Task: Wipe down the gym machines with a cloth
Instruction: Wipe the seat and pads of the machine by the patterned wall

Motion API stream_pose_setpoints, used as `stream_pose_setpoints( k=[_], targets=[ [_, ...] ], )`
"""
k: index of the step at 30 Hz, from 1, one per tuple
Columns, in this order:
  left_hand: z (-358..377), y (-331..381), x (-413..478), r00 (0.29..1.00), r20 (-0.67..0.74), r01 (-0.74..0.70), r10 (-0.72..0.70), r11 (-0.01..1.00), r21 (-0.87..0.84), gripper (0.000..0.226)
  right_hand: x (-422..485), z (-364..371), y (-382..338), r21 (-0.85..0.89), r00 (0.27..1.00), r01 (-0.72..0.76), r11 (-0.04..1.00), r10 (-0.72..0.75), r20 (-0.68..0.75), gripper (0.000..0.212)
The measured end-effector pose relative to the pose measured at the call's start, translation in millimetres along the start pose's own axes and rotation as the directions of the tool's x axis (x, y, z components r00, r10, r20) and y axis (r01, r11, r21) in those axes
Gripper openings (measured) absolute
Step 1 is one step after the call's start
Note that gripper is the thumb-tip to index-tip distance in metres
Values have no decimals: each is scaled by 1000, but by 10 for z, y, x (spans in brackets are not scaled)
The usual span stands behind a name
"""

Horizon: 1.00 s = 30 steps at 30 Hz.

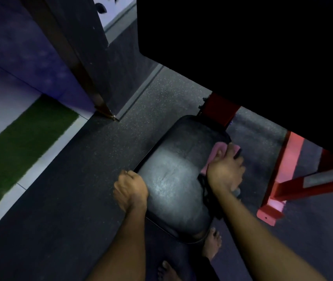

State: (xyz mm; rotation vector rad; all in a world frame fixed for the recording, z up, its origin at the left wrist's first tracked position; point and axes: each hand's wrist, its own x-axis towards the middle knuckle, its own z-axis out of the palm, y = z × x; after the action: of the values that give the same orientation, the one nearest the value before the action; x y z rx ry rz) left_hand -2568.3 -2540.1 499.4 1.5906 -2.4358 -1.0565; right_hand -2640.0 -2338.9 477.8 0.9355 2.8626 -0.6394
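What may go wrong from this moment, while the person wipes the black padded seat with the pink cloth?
1. The pink cloth sits at the right edge of the black padded seat under the right hand; it may slip off.
2. The bare feet stand close to the seat and near the red metal frame; toes may hit it.
3. The left hand grips the seat's left edge, so that part may stay unwiped.

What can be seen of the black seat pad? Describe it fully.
The seat pad is black, rounded-cornered, padded, seemingly vinyl, with a creased, shiny top. It lies roughly flat above the speckled floor, its far end meeting a red frame. The left hand grips its left edge; the right hand holds a pink cloth against its right edge.
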Motion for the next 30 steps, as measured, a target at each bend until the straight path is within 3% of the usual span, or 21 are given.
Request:
stream_pose_setpoints(
  k=[4, 8, 11, 15, 19, 22, 24, 28, 30],
  targets=[
    [-4, 11, 11, 1000, 8, 1, -1, 1000, 9, 33, 575, -6, -343, 5, 999, -38, 999, 39, -4, 44],
    [-1, 14, 6, 1000, 8, 7, -7, 1000, 9, 34, -46, -79, -53, -30, 995, 103, 994, -103, -5, 54],
    [21, -8, 18, 1000, 7, 11, -11, 1000, 8, 34, -234, -52, 54, -25, 999, 45, 999, -45, -14, 54],
    [35, -7, 26, 1000, -1, -1, 1, 999, 42, 34, 203, 88, -352, -197, 999, 46, 979, -49, -7, 56],
    [52, -21, 31, 1000, -19, -22, 23, 998, 58, 33, 355, 284, -834, -285, 967, 253, 924, -254, 36, 51],
    [39, -28, 40, 999, -3, -38, 39, 998, 50, 34, 11, 295, -972, -311, 860, 510, 802, -483, 165, 66],
    [8, -15, 2, 999, 32, -24, 22, 998, 53, 37, -354, 246, -880, -281, 814, 580, 764, -554, 174, 69],
    [-91, -16, 64, 985, 168, -32, 26, 999, 30, 39, -987, 68, -765, -162, 855, 507, 846, -471, 219, 61],
    [-129, -50, 116, 972, 216, -102, 93, 994, 28, 34, -1105, -54, -682, -124, 892, 427, 896, -396, 216, 55]
  ],
)
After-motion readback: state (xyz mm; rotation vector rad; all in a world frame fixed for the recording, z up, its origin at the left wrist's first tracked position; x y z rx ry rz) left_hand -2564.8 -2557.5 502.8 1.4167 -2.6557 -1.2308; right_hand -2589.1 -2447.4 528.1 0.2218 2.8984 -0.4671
